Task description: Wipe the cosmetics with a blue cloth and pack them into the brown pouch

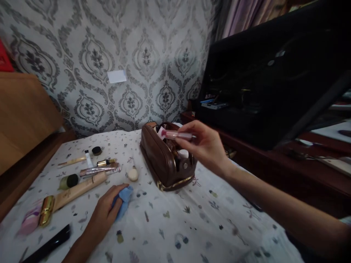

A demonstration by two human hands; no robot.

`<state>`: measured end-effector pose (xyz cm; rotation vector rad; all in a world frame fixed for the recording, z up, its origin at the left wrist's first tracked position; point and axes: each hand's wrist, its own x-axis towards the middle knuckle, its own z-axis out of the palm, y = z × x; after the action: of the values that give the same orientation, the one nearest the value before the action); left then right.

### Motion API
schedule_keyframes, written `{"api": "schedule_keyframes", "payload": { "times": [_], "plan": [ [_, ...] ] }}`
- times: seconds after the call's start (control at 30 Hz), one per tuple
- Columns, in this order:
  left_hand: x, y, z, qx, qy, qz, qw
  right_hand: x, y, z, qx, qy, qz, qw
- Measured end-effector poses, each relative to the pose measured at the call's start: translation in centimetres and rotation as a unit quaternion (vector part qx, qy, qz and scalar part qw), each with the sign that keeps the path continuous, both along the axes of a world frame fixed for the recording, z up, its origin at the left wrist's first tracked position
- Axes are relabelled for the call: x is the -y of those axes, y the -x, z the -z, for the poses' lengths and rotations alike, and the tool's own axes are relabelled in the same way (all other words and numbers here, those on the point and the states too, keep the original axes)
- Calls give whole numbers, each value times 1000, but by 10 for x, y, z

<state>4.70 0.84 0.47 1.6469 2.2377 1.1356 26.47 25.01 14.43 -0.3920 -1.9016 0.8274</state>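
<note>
My right hand pinches a pink lip gloss tube above the opening of a brown zipped makeup bag. The bag stands unzipped, and a white-capped container shows inside near its front end. Some of its contents are hidden under the tube and fingers. On the patterned cloth, my left hand is closed on a crumpled blue cloth. A small round cream-coloured item lies just beyond the left hand.
Left of the bag lie a beige squeeze tube, a green jar with a black lid, a gold-capped item, a pink bottle and a black tube. A large black panel leans on the right.
</note>
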Motion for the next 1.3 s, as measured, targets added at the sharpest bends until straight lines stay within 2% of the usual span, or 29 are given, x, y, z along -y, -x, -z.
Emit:
{"api": "schedule_keyframes", "payload": {
  "times": [0.1, 0.23, 0.3, 0.43, 0.57, 0.7, 0.93, 1.1, 1.3],
  "plan": [
    [1, -2, 0, -2, 2, -3, 1000, -29, -7, -6, 81, -79, 70, 991],
    [1, -3, 0, -5, 0, 2, 1000, -49, -5, -7, 219, -199, 105, 949],
    [1, -2, 1, -10, -5, 4, 1000, -54, 1, -10, 291, -250, 99, 918],
    [3, 0, 5, -27, -1, 6, 1000, -59, 17, -19, 416, -340, 91, 838],
    [4, 2, 8, -34, -1, 10, 999, -61, 33, -24, 504, -381, 99, 769],
    [5, 5, 8, -32, 10, 25, 999, -65, 47, -17, 547, -415, 114, 718],
    [2, -1, 4, -37, -15, 16, 999, -74, 63, -6, 574, -414, 122, 696],
    [4, -2, 7, -38, -10, 7, 999, -69, 61, -10, 587, -407, 109, 691],
    [5, -3, 6, -35, 1, 9, 999, -48, 47, -21, 625, -375, 85, 679]
  ]
}}
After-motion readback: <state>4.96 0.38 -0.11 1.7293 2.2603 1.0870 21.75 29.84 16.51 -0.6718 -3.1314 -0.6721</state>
